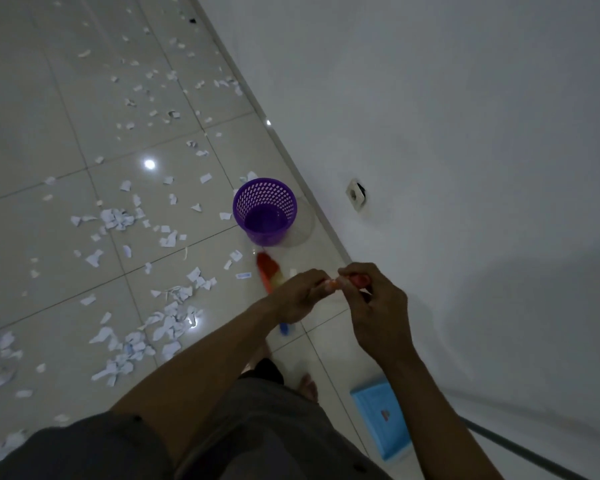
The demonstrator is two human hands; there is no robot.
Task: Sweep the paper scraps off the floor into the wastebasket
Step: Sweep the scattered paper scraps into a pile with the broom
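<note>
White paper scraps [174,323] lie scattered over the glossy tiled floor, thickest at the left and lower left. A purple perforated wastebasket [264,211] stands upright near the wall, with nothing visible inside. My left hand [300,296] and my right hand [378,306] both grip the orange-red handle end [359,280] of a broom, side by side. The broom's red, orange and yellow bristles [269,273] hang just below the basket, and a blue part [284,329] shows under my left wrist.
A light blue dustpan [383,419] lies on the floor at the lower right by the wall. A wall socket [355,195] sits low on the white wall on the right. My bare feet [309,384] stand between the scraps and the dustpan.
</note>
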